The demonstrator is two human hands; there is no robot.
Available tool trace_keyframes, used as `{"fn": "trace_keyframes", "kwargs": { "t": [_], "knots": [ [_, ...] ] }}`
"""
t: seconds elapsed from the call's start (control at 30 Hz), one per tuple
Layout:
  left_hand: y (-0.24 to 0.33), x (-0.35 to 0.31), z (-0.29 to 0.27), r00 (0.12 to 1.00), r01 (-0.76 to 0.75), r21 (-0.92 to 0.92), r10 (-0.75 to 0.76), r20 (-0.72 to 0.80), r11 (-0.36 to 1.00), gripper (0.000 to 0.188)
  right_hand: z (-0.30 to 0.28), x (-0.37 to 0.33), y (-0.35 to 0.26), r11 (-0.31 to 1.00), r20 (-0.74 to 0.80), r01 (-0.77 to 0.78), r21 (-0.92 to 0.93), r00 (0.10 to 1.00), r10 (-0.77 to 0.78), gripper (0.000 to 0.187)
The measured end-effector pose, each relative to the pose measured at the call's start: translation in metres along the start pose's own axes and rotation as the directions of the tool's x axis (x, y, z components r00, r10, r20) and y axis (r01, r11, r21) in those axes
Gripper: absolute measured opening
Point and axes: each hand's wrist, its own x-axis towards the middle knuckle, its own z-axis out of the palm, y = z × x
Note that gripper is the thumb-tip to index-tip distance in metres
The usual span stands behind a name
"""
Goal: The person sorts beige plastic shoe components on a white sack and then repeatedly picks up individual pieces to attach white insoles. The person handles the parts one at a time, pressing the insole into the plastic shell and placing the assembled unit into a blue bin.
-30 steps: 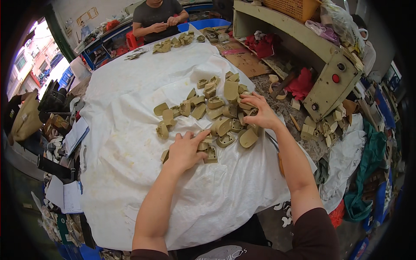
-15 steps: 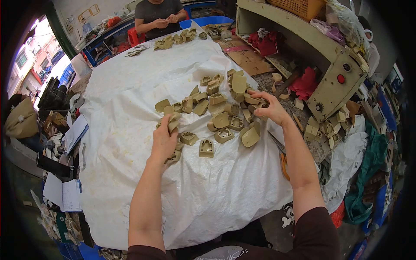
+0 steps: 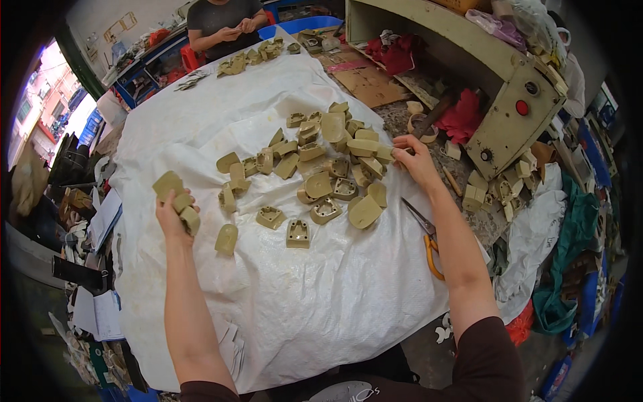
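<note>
Several olive, D-shaped moulded pieces, shaped like shoe heels, lie in a loose pile (image 3: 318, 185) on the white sheet; some show hollow undersides with small holes. My left hand (image 3: 173, 222) is left of the pile, raised, its fingers closed around a few olive heel-shaped pieces (image 3: 167, 184). A single piece (image 3: 226, 239) rests on the sheet to the right of that hand. At the pile's right edge, my right hand (image 3: 413, 159) has thumb and fingers on an olive heel-shaped piece (image 3: 384, 153). Its fingertips are partly hidden.
Orange-handled scissors (image 3: 429, 242) lie by my right forearm. A white sheet (image 3: 161, 134) covers the table. At right stands a beige machine housing (image 3: 512, 110) with a red button. Across the table sits a person (image 3: 224, 27), near another group of olive pieces (image 3: 251, 57).
My left hand has moved left, away from the pile, carrying olive pieces. My right hand stays at the pile's right edge, its fingers now closer together. The whole view has shifted slightly.
</note>
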Motion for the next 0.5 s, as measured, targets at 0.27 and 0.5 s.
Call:
{"fn": "trace_keyframes", "kwargs": {
  "t": [0.27, 0.5],
  "knots": [
    [0.046, -0.120, 0.070, 0.872, -0.175, 0.487, -0.095, 0.480, 0.856, 0.033, 0.007, -0.014, -0.026, 0.865, -0.248, 0.224, -0.449, 0.899, -0.361, 0.043],
    [0.004, -0.253, 0.076, 0.421, -0.811, 0.516, -0.335, 0.843, 0.277, 0.083, 0.050, -0.030, -0.105, 0.534, 0.243, 0.459, -0.710, 0.871, -0.427, 0.082]
  ]
}}
